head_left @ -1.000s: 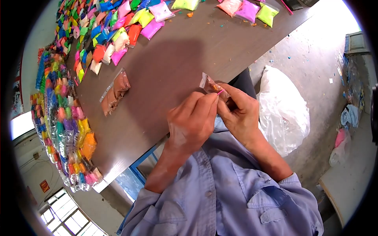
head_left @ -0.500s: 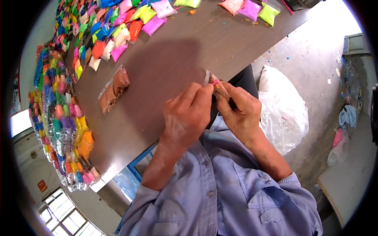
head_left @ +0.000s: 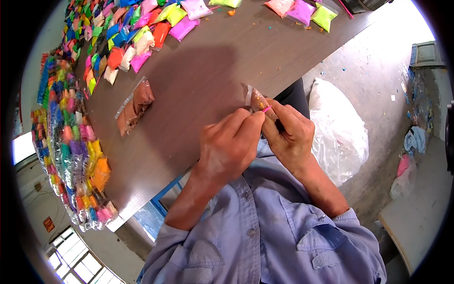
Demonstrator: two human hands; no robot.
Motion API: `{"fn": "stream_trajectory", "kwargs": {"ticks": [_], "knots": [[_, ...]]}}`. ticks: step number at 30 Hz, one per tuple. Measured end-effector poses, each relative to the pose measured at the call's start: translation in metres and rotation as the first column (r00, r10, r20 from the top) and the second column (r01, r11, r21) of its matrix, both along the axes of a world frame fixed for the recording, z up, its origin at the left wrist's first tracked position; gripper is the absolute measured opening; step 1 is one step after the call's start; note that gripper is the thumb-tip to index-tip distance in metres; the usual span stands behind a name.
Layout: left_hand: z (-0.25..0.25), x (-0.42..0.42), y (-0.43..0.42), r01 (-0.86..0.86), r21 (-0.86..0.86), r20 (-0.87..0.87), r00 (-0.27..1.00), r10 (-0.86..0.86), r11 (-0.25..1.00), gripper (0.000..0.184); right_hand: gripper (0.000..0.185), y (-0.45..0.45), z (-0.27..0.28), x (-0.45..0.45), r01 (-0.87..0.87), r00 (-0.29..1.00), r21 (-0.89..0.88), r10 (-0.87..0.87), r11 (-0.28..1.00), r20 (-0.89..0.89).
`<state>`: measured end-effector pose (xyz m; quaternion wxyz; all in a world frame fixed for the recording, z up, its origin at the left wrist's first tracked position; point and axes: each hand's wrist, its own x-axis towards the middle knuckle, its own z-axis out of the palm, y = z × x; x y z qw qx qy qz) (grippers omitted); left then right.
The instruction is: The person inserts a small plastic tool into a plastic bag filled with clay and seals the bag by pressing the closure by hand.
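Observation:
Over the table's near edge, my two hands meet at a small clear packet (head_left: 258,99) with brown stuff and orange specks in it. My right hand (head_left: 291,130) is closed, its fingers and thumb pinching the lower end of this packet. My left hand (head_left: 229,137) is closed too, with a thin pink stick (head_left: 267,109) poking out past its fingertips across the packet. The rest of the stick is hidden in the left hand. To the left, a larger clear bag of brown clay-like stuff (head_left: 136,105) lies on the dark table (head_left: 198,71).
Many small colourful packets (head_left: 142,42) cover the table's far left. Bundled strips of packets (head_left: 78,156) sit along the left edge. Three packets, including a purple one (head_left: 300,12), lie at the far right. On the floor stands a white plastic sack (head_left: 336,137).
My left hand has shifted slightly right and down, and the pink stick's tip has moved right across the packet. The right hand keeps its hold, and the view has shifted slightly.

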<state>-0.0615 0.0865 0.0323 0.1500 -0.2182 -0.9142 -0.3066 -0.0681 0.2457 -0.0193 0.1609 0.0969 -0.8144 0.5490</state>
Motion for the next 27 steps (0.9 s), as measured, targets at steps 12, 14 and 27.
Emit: {"fn": "stream_trajectory", "kwargs": {"ticks": [12,14,27], "knots": [[-0.0014,0.0025,-0.0015,-0.052,0.064,0.087,0.995,0.047,0.997,0.016,0.024,0.0008,-0.0024,0.0003,-0.020,1.000,0.029,0.020,0.999,-0.014],[-0.0031,-0.0023,-0.0048,-0.103,0.095,0.122,0.988,0.091,0.990,0.014,0.024,0.0007,-0.0023,0.0003,-0.022,1.000,0.047,0.023,0.999,-0.018],[0.0020,-0.0031,-0.0054,-0.126,0.097,0.123,0.986,0.114,0.987,0.012,0.023,0.0007,-0.0006,0.0007,-0.010,0.997,0.064,0.015,0.998,-0.076]]}}
